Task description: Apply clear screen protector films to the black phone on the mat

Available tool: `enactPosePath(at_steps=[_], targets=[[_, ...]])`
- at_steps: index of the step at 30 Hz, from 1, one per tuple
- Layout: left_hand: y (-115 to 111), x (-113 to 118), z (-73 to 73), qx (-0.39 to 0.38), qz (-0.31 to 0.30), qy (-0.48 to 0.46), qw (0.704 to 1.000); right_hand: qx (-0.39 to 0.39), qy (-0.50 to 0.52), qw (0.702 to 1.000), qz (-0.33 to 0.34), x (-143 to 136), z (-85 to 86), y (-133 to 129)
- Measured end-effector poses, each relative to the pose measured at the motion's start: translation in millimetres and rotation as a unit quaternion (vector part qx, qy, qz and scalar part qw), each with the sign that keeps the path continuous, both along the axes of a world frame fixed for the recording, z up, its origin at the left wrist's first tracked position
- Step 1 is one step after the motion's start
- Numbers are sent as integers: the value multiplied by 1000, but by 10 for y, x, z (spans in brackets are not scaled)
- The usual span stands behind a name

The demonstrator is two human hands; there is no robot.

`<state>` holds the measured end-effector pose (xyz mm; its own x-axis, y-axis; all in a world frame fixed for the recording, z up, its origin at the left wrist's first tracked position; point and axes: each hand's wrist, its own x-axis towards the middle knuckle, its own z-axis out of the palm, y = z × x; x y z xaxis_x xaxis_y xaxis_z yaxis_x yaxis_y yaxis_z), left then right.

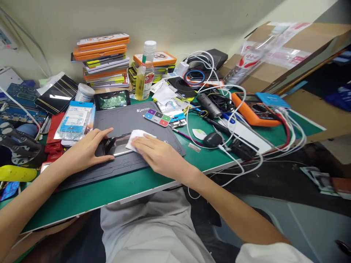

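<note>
Cloth (137,134) lies beneath the right hand's (156,149) fingers, pressed together; the phone (120,145) lies between the left hand's (89,148) thumb and forefinger, spread to its edges. Wiping probably needs steady holding and light strokes.

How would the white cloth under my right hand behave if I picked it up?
The white cloth would probably droop, since it bunches softly under your right hand. It looks thin, so likely light. Pushed, it might slide easily over the glossy device.
</note>
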<state>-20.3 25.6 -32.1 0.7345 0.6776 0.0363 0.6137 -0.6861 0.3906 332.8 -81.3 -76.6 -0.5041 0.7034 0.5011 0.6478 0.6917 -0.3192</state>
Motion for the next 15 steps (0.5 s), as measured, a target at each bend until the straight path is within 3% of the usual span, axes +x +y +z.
enactPosePath(at_steps=[4, 15], targets=[[4, 2, -10, -4, 3, -1, 1000, -19, 19, 999, -20, 219, 5, -79], [-22, 18, -38, 12, -14, -3, 1000, 3, 32, 998, -50, 167, -11, -308]])
